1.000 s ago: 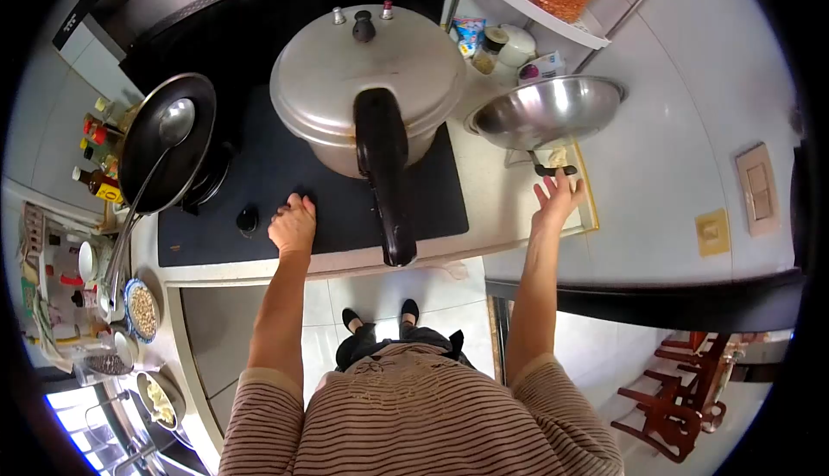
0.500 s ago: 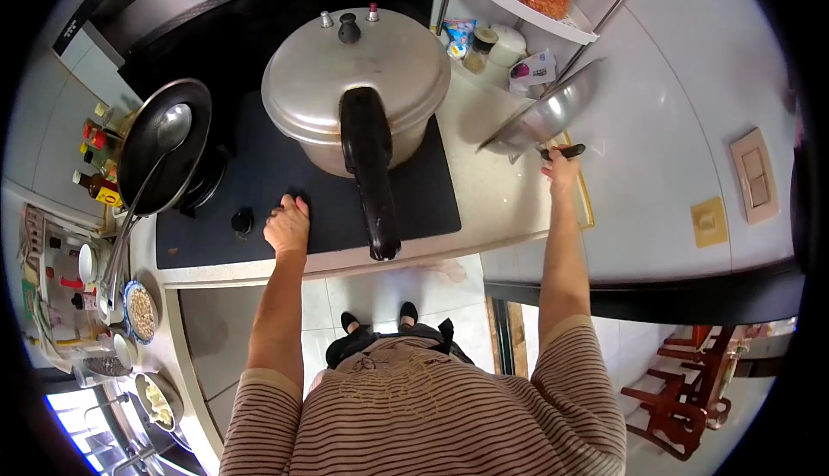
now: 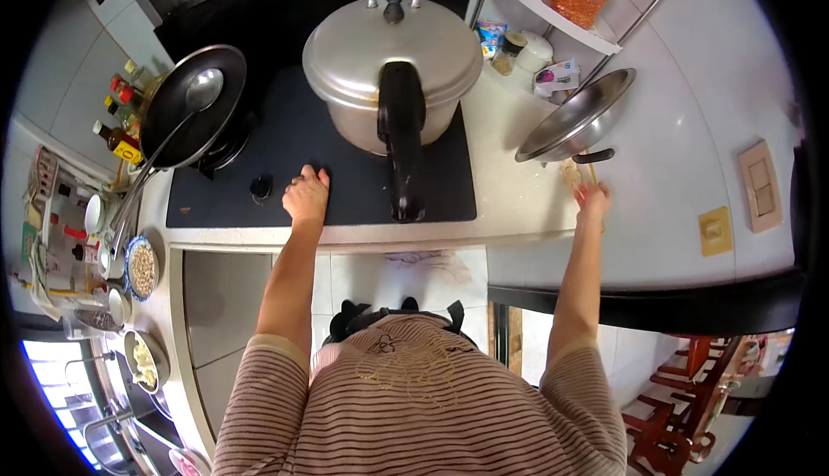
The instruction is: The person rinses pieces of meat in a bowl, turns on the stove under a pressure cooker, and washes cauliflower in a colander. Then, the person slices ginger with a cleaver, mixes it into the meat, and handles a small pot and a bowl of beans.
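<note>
My left hand [image 3: 306,195] is closed at the front of the black cooktop [image 3: 285,144], its fingers curled round a stove knob that they mostly cover. My right hand [image 3: 592,201] is at the counter's right end, fingers slightly apart, just below the black handle [image 3: 593,157] of a shiny metal pan lid [image 3: 580,118]. The lid leans tilted against the wall, apart from the hand. Beside these fingertips is a pale, crumpled-looking patch [image 3: 571,174], too blurred to name. A pressure cooker [image 3: 393,44] with a long black handle stands on the cooktop between my hands.
A dark wok [image 3: 173,131] with a metal ladle [image 3: 204,89] in it is on the left burner. Sauce bottles [image 3: 118,141] line the left wall. A bowl of peanuts [image 3: 141,267] is on the left counter. A corner shelf [image 3: 553,12] holds jars.
My right hand has come off the lid's handle and moved down and right. The lid has tilted to show more of its face. My left hand stays at the knob; the view has shifted.
</note>
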Action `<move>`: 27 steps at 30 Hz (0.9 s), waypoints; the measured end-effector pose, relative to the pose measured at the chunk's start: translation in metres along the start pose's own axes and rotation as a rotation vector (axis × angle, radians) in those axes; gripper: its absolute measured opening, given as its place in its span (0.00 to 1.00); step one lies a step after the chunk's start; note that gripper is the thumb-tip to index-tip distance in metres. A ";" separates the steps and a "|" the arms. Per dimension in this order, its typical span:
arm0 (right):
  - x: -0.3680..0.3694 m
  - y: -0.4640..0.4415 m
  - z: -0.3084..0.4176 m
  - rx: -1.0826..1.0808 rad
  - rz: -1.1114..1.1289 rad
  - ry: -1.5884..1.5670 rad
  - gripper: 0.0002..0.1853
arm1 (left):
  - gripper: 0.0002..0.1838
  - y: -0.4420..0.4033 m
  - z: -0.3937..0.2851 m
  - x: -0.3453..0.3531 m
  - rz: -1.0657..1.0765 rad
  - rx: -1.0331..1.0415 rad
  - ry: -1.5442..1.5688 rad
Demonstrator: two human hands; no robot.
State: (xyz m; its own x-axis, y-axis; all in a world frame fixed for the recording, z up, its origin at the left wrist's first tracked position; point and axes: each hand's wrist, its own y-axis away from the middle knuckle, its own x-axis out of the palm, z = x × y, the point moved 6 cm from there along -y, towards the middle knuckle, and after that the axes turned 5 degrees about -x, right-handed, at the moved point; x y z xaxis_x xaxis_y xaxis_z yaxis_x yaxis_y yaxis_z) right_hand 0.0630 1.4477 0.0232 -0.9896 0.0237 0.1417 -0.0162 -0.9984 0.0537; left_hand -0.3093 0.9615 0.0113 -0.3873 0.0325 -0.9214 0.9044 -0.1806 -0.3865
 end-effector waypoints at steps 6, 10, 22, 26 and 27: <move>0.075 0.184 -0.043 -0.204 0.695 0.102 0.03 | 0.21 0.000 0.003 0.003 0.099 -0.038 0.051; 0.149 0.298 -0.021 -0.570 1.026 0.357 0.04 | 0.27 0.000 0.004 -0.002 0.268 -0.062 0.125; 0.224 0.348 0.059 0.881 1.145 -0.767 0.21 | 0.09 0.047 -0.052 -0.061 -0.092 0.481 0.395; 0.237 0.351 0.047 1.032 1.163 -0.900 0.17 | 0.13 0.077 -0.092 -0.047 0.092 0.561 0.404; 0.237 0.351 0.048 1.016 1.181 -0.926 0.18 | 0.14 0.077 -0.093 -0.047 0.103 0.529 0.410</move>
State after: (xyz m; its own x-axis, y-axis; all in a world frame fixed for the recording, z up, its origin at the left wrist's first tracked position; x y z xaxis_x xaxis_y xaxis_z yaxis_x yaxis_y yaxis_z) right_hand -0.1708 1.1057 0.1235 -0.0183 -0.2253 0.9741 0.9949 -0.1008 -0.0046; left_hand -0.2045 1.0379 0.0215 -0.1104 0.3409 -0.9336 0.6830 -0.6564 -0.3205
